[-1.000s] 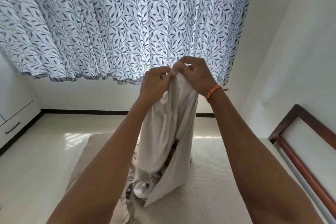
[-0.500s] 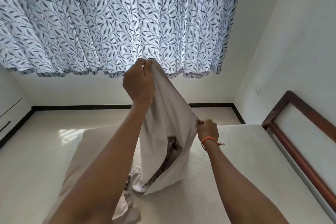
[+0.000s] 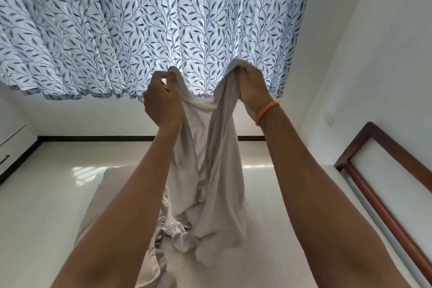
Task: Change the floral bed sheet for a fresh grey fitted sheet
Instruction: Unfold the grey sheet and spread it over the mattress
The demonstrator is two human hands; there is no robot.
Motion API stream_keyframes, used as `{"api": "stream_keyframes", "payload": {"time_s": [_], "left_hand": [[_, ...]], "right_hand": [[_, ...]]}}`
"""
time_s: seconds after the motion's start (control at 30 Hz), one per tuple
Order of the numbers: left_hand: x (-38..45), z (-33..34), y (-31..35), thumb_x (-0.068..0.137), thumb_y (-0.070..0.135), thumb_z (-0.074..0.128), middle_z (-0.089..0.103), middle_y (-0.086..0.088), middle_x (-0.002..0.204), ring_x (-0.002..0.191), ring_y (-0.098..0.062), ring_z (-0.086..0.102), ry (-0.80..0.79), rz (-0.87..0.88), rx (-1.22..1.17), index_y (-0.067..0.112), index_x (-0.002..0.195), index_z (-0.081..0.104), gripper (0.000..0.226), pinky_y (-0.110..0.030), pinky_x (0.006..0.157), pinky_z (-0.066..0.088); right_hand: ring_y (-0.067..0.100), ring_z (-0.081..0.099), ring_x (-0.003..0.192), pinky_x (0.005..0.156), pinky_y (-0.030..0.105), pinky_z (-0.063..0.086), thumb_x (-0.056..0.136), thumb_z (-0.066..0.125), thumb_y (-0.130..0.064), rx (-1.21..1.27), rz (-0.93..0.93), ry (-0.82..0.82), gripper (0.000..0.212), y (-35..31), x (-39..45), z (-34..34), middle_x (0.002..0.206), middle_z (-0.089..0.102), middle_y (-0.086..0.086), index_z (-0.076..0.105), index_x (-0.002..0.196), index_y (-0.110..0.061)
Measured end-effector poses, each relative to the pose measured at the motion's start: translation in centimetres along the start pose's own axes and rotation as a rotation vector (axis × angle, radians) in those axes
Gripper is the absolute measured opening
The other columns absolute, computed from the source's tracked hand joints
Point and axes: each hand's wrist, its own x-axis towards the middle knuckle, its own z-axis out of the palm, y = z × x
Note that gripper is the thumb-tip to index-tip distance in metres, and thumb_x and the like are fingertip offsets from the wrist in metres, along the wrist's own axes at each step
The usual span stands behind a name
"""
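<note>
head view: the grey fitted sheet [image 3: 210,170] is held up over the bare mattress [image 3: 268,229], its lower folds bunched on the bed. the left hand [image 3: 162,103] is closed on one gathered edge, the right hand [image 3: 251,89] on another, a short span apart. it is judged that the hands should be drawn apart along the hem until a corner is found. the leaf-print curtain [image 3: 140,25] hangs just behind; the wooden headboard [image 3: 383,170] stands to the right, well apart.

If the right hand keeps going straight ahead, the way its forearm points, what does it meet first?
Probably the leaf-print curtain. The right hand, gripping the grey fitted sheet, shows right against the curtain's lower hem, with nothing visible between. Depth is unclear from this one view, so the gap cannot be judged.
</note>
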Motion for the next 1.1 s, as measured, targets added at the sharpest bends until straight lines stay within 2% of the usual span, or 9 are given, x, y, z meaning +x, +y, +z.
{"api": "stream_keyframes", "payload": {"time_s": [0.13,0.23,0.3,0.4,0.53,0.67,0.77,0.9,1.1], "left_hand": [[-0.7,-0.2,1.2,0.101,0.048,0.059,0.061,0.010,0.072,0.066,-0.013,0.063,-0.176,0.045,-0.243,0.036,0.111,0.064,0.017,-0.029,0.062,0.047],[-1.3,-0.4,2.3,0.108,0.041,0.056,0.058,-0.015,0.073,0.059,-0.026,0.065,-0.459,0.036,-0.626,0.033,0.120,0.069,0.019,-0.041,0.058,0.061],[-1.7,-0.3,2.8,0.108,0.041,0.058,0.050,-0.030,0.071,0.055,-0.027,0.054,-0.616,0.069,-0.643,0.032,0.125,0.068,0.022,-0.039,0.053,0.056],[-2.6,0.3,3.4,0.104,0.035,0.064,0.060,-0.031,0.068,0.051,-0.025,0.053,-0.714,0.129,-0.510,0.019,0.106,0.072,0.018,-0.041,0.047,0.050],[-3.0,1.9,2.5,0.101,0.046,0.063,0.054,-0.002,0.051,0.047,-0.016,0.048,-0.585,0.065,-0.373,0.013,0.066,0.060,0.047,-0.034,0.049,0.040],[-3.4,3.0,2.0,0.098,0.055,0.058,0.058,0.002,0.057,0.058,-0.026,0.056,-0.482,0.044,-0.212,0.016,0.074,0.064,0.047,-0.037,0.056,0.042],[-4.9,3.1,2.8,0.101,0.040,0.058,0.055,0.008,0.059,0.061,-0.013,0.053,-0.463,0.110,-0.140,0.019,0.078,0.067,0.032,-0.033,0.057,0.032],[-6.3,3.6,2.8,0.102,0.033,0.056,0.057,0.009,0.063,0.066,-0.015,0.053,-0.442,0.098,-0.120,0.023,0.078,0.066,0.028,-0.036,0.059,0.034],[-5.0,2.9,1.8,0.102,0.026,0.053,0.045,0.008,0.059,0.059,-0.015,0.041,-0.321,0.091,-0.173,0.025,0.068,0.050,0.034,-0.036,0.057,0.025]], "right_hand": [[0.026,0.062,0.081,0.077,0.043,0.054,0.109,0.051,-0.023,0.183,-0.066,0.027,0.033,-5.0,2.4,0.9,0.083,0.065,0.010,0.070,0.082,-0.020],[0.031,0.059,0.082,0.075,0.046,0.049,0.103,0.061,-0.039,0.156,-0.013,-0.029,0.033,-4.8,3.0,0.7,0.090,0.060,0.020,0.064,0.091,-0.008],[0.031,0.058,0.081,0.075,0.043,0.045,0.095,0.066,-0.046,0.087,-0.012,-0.112,0.040,-3.8,2.8,0.6,0.089,0.060,0.021,0.068,0.097,-0.006],[0.028,0.053,0.069,0.067,0.042,0.040,0.089,0.066,-0.050,-0.127,-0.053,-0.181,0.056,-2.5,2.3,0.6,0.074,0.055,0.021,0.063,0.075,0.005],[0.009,0.040,0.055,0.058,0.029,0.032,0.089,0.076,-0.044,-0.321,-0.172,-0.143,0.053,-1.3,1.8,-1.3,0.054,0.045,0.009,0.053,0.055,-0.010],[0.003,0.032,0.049,0.051,0.026,0.024,0.074,0.091,-0.044,-0.670,-0.161,-0.232,0.049,0.0,0.5,-4.1,0.054,0.040,-0.009,0.053,0.057,-0.018],[0.019,0.058,0.065,0.051,0.024,0.030,0.081,0.084,-0.030,-1.050,0.003,-0.206,0.036,3.1,-0.3,-4.7,0.065,0.050,0.000,0.059,0.067,-0.010],[0.037,0.068,0.091,0.070,0.030,0.045,0.087,0.067,-0.016,-0.907,0.244,0.174,0.012,8.2,-2.8,-6.0,0.091,0.066,0.017,0.066,0.087,-0.005],[0.035,0.055,0.078,0.066,0.032,0.043,0.081,0.053,-0.008,-0.824,0.440,0.398,0.018,14.8,-7.6,-9.3,0.087,0.056,0.016,0.067,0.072,-0.008]]}}
